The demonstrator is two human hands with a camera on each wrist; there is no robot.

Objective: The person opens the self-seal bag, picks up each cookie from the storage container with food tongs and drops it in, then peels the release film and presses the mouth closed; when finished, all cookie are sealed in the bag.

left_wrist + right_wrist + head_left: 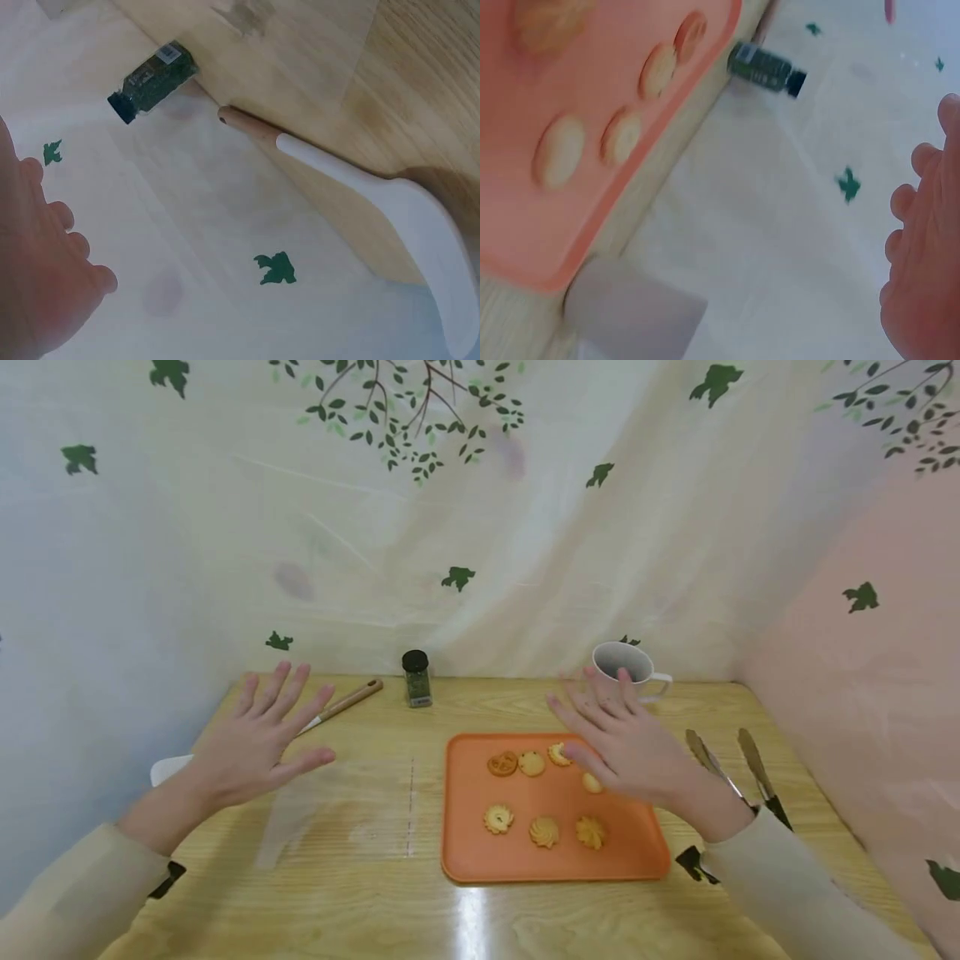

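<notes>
My left hand [258,743] is raised over the table's left side, its fingers straight and spread, holding nothing. Behind it lies a white utensil [337,165] with a wooden handle; in the head view the hand hides part of it. Spread the same way, my right hand [630,743] hovers above the right part of an orange tray [555,864] and also holds nothing. Several cookies [544,832] lie on the tray in two rough rows, one partly covered by the hand. Just beyond the right fingertips stands a white mug [622,656], handle to the right.
A transparent plastic sheet or bag [360,810] lies flat left of the tray. At the back edge stands a green-filled jar [417,681] with a black cap. Metal tongs [757,764] lie on the right, partly behind my forearm. A leaf-printed curtain [360,543] borders the table.
</notes>
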